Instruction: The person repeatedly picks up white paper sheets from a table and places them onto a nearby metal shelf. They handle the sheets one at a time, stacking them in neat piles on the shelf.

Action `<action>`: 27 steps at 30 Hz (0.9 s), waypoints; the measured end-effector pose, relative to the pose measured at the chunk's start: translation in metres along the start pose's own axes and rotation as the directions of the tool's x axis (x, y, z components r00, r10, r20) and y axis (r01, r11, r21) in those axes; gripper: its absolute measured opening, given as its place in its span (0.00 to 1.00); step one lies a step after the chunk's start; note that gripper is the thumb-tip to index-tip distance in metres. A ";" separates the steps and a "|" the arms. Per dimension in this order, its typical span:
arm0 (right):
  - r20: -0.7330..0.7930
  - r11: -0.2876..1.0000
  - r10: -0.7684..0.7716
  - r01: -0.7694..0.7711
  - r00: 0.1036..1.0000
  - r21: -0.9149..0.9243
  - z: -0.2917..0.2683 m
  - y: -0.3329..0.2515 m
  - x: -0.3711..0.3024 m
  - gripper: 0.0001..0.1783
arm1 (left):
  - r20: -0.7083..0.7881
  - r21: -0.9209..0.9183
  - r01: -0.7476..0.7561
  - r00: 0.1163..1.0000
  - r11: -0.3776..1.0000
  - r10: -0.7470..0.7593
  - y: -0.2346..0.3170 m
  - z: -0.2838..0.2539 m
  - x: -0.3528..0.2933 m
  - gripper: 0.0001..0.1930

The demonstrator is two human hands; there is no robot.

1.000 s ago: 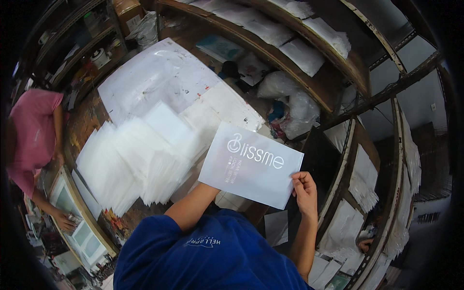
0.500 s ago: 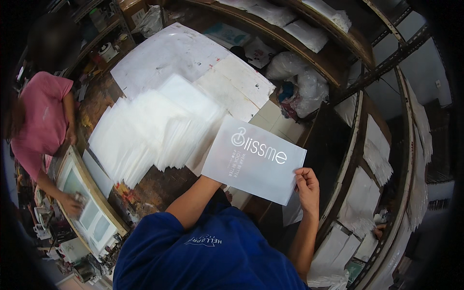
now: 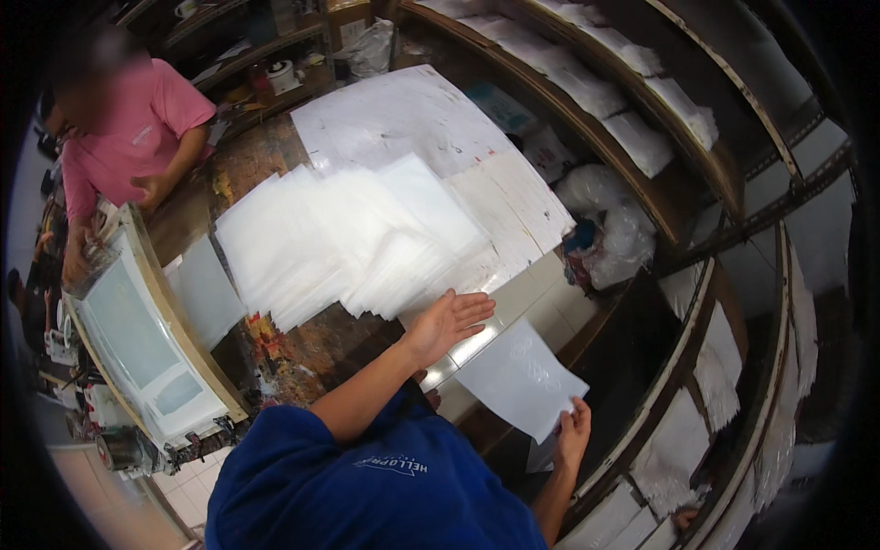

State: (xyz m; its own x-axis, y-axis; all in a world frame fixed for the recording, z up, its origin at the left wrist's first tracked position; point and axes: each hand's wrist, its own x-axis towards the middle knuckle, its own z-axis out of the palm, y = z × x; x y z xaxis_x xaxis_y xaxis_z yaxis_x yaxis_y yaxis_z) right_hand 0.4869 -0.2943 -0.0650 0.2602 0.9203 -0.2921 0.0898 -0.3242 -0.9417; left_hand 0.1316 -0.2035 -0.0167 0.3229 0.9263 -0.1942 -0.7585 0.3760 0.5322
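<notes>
Head view: the right hand [image 3: 574, 426] pinches a pale sheet [image 3: 513, 385] by its right edge, out beyond the near edge of the worktable [image 3: 307, 362]; the left hand [image 3: 449, 328], fingers outstretched, holds nothing. The sheet seems light, bendy and perhaps slippery, best taken by its edges, clear of the print [image 3: 522, 356].

The head view is taken from the person's own head, by the left one of two cameras which sit side by side. It faces downward and forward, above the blue shirt [image 3: 385, 481] at the lower edge. The left hand [image 3: 446, 327] and the right hand [image 3: 572, 425] are quite near; the bench [image 3: 316, 353] spreads beyond them. The lens is very wide, so the shelves [image 3: 722, 176] curve toward the dark round rim, and a co-worker [image 3: 142, 124] also fits at upper left.
</notes>
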 end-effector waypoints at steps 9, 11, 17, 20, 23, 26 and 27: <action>-0.172 0.988 0.079 -0.054 0.982 0.144 0.011 0.067 0.037 0.19 | -0.051 0.275 -0.117 0.989 0.954 0.136 0.043 -0.009 -0.033 0.22; -0.118 0.989 0.053 -0.036 0.992 0.145 0.022 0.061 0.049 0.17 | -0.088 0.318 -0.120 0.984 0.941 0.156 0.049 -0.013 -0.036 0.21; 0.085 0.996 0.025 -0.033 0.996 0.087 0.055 0.040 0.068 0.05 | -0.147 0.512 -0.163 0.951 0.843 0.273 0.070 -0.016 -0.047 0.18; 0.066 0.991 0.042 -0.050 0.997 0.123 0.068 0.037 0.072 0.04 | -0.158 0.561 -0.172 0.938 0.810 0.308 0.083 -0.017 -0.051 0.17; 0.038 0.992 0.038 -0.042 0.999 0.119 0.074 0.041 0.076 0.04 | -0.159 0.613 -0.191 0.920 0.766 0.357 0.094 -0.016 -0.057 0.17; 0.017 0.987 0.036 -0.038 0.999 0.154 0.073 0.052 0.082 0.05 | -0.174 0.655 -0.208 0.894 0.727 0.413 0.107 -0.014 -0.060 0.16; 0.009 0.984 0.036 -0.037 0.999 0.172 0.072 0.056 0.085 0.05 | -0.163 0.680 -0.218 0.886 0.700 0.434 0.112 -0.014 -0.059 0.15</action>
State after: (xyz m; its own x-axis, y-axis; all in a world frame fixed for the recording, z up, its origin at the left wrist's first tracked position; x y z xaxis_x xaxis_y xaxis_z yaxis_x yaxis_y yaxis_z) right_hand 0.4450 -0.2185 -0.1549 0.2548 0.9099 -0.3274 -0.0865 -0.3157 -0.9449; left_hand 0.0196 -0.2159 0.0432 -0.1354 0.9879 -0.0753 -0.2164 0.0447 0.9753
